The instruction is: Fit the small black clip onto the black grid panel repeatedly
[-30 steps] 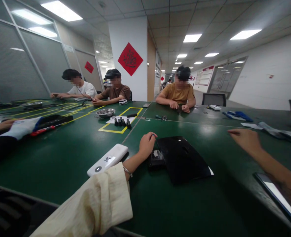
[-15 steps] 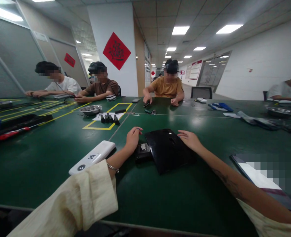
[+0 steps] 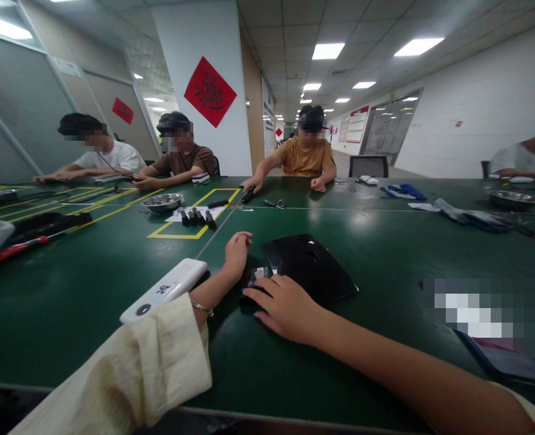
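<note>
Black and small, a module [image 3: 254, 277] lies on the green table [image 3: 113, 290], touching the near-left edge of a flat black panel [image 3: 310, 266]. On it the right hand [image 3: 285, 307] rests a spread grip. Just left, the left hand [image 3: 237, 254] curls; whether its grip pinches anything cannot be told.

An open office hall fitted out as a shared assembly workroom is shown. Long green tables [image 3: 113, 290] are marked with yellow tape [image 3: 176, 232] into stations, where metal bowls [image 3: 162, 202], screwdrivers [image 3: 17, 246] and small parts are laid out; ceiling panel lights [image 3: 328, 51] and glass partitions [image 3: 22, 121] are seen around seated people.
</note>
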A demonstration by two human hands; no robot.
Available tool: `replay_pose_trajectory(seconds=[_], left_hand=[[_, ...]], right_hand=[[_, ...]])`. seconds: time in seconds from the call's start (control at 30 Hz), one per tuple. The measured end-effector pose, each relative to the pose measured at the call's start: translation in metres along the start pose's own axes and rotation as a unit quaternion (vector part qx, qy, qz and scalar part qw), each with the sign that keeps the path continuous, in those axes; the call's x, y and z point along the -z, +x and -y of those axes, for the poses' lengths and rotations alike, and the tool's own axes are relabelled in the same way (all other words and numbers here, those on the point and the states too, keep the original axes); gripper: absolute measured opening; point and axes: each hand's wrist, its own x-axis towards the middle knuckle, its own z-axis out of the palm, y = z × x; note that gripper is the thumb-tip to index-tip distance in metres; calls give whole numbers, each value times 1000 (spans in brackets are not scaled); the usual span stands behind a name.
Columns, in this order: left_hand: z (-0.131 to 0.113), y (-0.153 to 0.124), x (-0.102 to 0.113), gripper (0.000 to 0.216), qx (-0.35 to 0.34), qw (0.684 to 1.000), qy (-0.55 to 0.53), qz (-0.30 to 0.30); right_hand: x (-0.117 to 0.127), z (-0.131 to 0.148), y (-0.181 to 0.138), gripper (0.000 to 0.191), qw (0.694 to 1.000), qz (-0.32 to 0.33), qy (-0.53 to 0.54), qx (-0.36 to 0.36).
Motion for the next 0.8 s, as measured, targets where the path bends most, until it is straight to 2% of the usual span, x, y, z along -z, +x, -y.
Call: replay_pose_trajectory(seconds=[0.17, 0.23, 0.3, 0.4, 0.53, 0.67, 0.8], left_hand=[[8, 4, -2, 12, -10, 997, 69, -35], [11, 6, -3, 12, -1, 997, 74, -36], [14, 8, -4, 14, -3, 997, 74, -24], [16, 9, -4, 20, -16, 997, 72, -8], [15, 8, -3, 24, -8, 998, 61, 0], [13, 6, -3, 22, -3, 999, 48, 16], [11, 5, -4, 19, 1, 998, 44, 32]], right_hand=[[9, 3, 0, 40, 998, -37, 3, 59], [19, -3, 4, 40, 998, -63, 24, 17], [29, -17, 9, 37, 993, -80, 60, -69], [43, -48, 13, 31, 970, -103, 110, -192], [47, -92, 2, 35, 937, -175, 55, -296], [41, -113, -14, 41, 922, -180, -69, -335], [42, -105, -18, 42, 924, -144, -125, -331]])
